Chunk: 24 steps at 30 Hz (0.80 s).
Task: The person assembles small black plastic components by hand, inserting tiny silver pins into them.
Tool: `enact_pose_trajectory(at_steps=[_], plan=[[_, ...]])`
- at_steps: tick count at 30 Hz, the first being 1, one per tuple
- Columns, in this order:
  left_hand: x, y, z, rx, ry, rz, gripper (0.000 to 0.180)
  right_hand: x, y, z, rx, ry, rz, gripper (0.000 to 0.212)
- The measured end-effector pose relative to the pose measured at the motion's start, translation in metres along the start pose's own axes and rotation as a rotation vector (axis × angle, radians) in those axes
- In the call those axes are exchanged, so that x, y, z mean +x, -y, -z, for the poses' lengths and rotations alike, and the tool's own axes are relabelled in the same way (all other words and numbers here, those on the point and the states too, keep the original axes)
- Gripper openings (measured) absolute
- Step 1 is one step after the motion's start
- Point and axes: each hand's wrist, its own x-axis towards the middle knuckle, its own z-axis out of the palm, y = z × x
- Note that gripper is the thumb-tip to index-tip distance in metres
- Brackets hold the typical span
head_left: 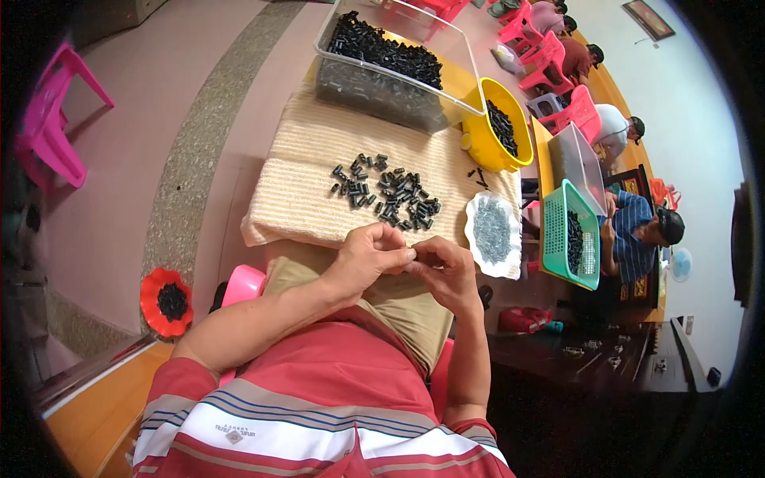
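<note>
My left hand (368, 261) and my right hand (448, 271) meet above my lap at the table's near edge. Both are closed, thumbs and forefingers pinched together. Whatever sits between the fingertips is hidden or too small to name. Just beyond them, a loose pile of short black cylindrical pieces (405, 193) lies on the striped cream cloth (291, 171). Right of the pile stands a white scalloped dish (472, 227) filled with small, clear or greyish pieces. A few thin black pieces (481, 177) lie near the dish.
At the table's far side are a clear plastic bin (382, 103) and a yellow bucket (486, 143), both with black parts. A green basket (592, 267) stands right, near a person in a striped shirt (631, 239). A red dish (151, 299) sits lower left; a pink chair (56, 131) stands farther left.
</note>
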Motion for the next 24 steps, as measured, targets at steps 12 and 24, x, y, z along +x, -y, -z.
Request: enact_pose_trajectory(at_steps=[12, 24], plan=[[-0.001, -0.004, 0.002, -0.171, 0.065, 0.186, 0.016, -0.008, -0.006, -0.003, 0.112, -0.103, 0.071, 0.019], [-0.002, -0.015, 0.003, -0.167, 0.131, 0.288, 0.017, -0.014, -0.022, -0.013, 0.274, -0.113, 0.163, 0.023]])
